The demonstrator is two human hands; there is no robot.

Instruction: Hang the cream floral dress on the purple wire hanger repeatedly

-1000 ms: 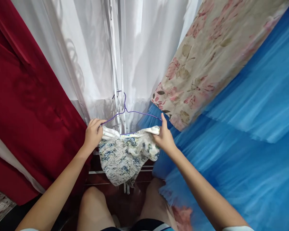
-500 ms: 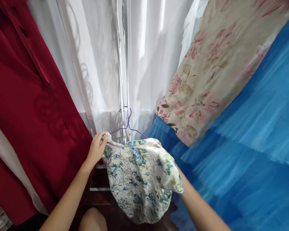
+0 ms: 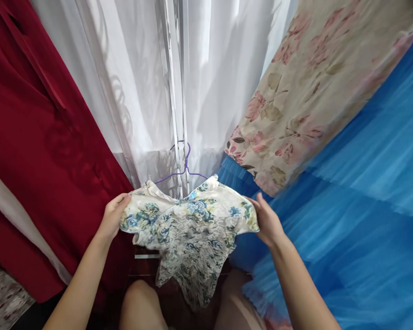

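biggest thing in view: blue tulle fabric (image 3: 365, 220) filling the right side, layered, hanging in folds. next, dark red garment (image 3: 37, 151) covering the left edge, draped top to bottom. between them, white sheer curtain (image 3: 209, 78) in the middle background, light coming through, with a pale vertical rail (image 3: 179, 91) running down in front of it. upper right: cream fabric with pink flowers (image 3: 306, 87), hanging over the blue tulle and overlapping it.

centre, lower half: small floral top (image 3: 189, 224) (white ground, blue and green flower print) sits on a purple wire hanger (image 3: 186, 165). hanger hook is up beside the rail; can't tell if it's actually hooked on anything. the hanger arms disappear under the top's neckline, top is spread wide across the shoulders, hem hangs down toward the person's knees (image 3: 141, 302).

left hand (image 3: 113, 220): fingers closed on the top's left sleeve edge, pinching fabric. right hand (image 3: 266, 222): fingers curled around the right sleeve edge, gripping it. both hands level with each other, pulling the sleeves apart sideways, top taut between them.

no brand, label or readable writing visible on any of the fabrics or the hanger.
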